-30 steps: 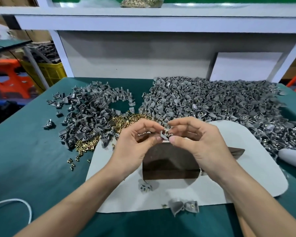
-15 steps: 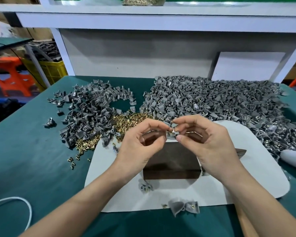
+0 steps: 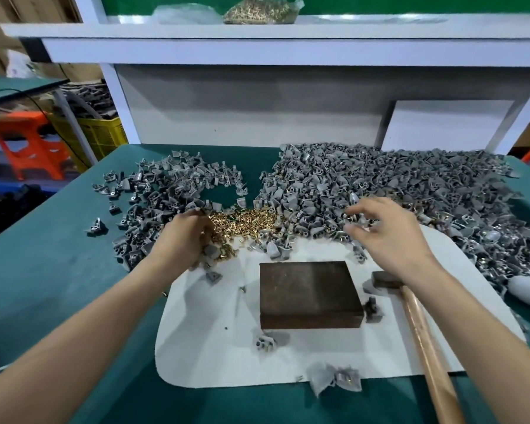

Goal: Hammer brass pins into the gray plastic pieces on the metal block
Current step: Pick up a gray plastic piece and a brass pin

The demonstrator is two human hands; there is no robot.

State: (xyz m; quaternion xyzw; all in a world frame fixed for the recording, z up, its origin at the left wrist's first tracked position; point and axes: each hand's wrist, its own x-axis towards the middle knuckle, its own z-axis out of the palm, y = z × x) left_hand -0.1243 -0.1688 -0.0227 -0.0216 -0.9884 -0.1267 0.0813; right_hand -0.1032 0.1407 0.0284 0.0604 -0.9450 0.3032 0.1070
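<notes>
Centrally, dark square metal block (image 3: 309, 289), glinting brass pins (image 3: 251, 222)

Looks like a small assembly workshop, a hand-work station in a factory. Shows a green-topped bench (image 3: 58, 270) under a white shelf frame (image 3: 196, 53), heaped with loose gray plastic pieces (image 3: 395, 185) and a pile of brass pins (image 3: 248, 221). Has a metal block (image 3: 306, 289) and a wooden-handled hammer (image 3: 423, 341) on a white mat (image 3: 214, 347), plus a bag of more pins (image 3: 257, 10) on the shelf. Off to the left, a yellow crate (image 3: 98, 136) and an orange stool (image 3: 28, 145).
</notes>
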